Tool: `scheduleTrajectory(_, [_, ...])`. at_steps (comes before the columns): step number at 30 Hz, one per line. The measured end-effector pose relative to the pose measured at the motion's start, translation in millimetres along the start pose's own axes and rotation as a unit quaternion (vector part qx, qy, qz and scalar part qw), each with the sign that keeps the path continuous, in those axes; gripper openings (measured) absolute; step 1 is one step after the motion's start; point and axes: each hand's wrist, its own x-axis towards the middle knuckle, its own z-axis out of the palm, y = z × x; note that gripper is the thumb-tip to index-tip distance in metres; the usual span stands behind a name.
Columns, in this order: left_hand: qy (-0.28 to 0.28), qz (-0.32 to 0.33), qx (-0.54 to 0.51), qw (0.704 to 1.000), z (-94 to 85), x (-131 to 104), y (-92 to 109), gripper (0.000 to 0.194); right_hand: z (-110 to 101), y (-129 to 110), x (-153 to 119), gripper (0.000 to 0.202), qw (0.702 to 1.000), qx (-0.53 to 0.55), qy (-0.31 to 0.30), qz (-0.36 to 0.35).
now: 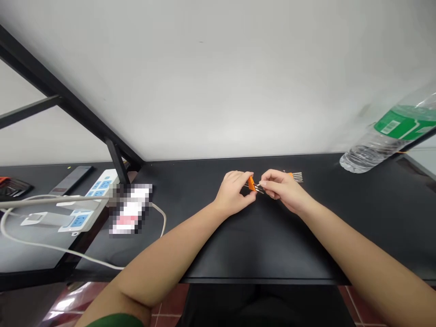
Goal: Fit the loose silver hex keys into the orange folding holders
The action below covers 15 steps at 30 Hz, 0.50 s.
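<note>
Over the middle of the black table, my left hand (235, 193) grips a small orange holder (251, 183) between thumb and fingers. Thin metal bits (259, 190) stick out of it on the right side. Close against these, my right hand (277, 187) is closed in a pinch at the end of a slim metal bit; its fingers hide most of it. Beyond the right hand lies a second orange holder (290, 175), partly covered by that hand, with a row of several metal bits (298, 177) pointing right.
A large clear bottle with a green label (391, 125) stands at the back right. On the left are a white power strip (102, 190), a pixelated phone-like object (131, 211), a dark phone (75, 179), white cables (61, 247) and a black metal frame (117, 159). A pale wall (218, 91) rises behind.
</note>
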Motion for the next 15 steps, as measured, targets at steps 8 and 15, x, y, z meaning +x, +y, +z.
scheduleTrajectory(8, [0.01,-0.01,0.001,1.0,1.5,-0.7,-0.2,0.045,-7.6,-3.3,4.2,0.037,0.972,-0.232,-0.015,-0.024])
scheduleTrajectory(15, [0.007,-0.069,0.007,0.998,4.6,-2.5,-3.5,0.047,-53.8,-26.5,-10.0,0.01,0.807,-0.585,-0.063,-0.049])
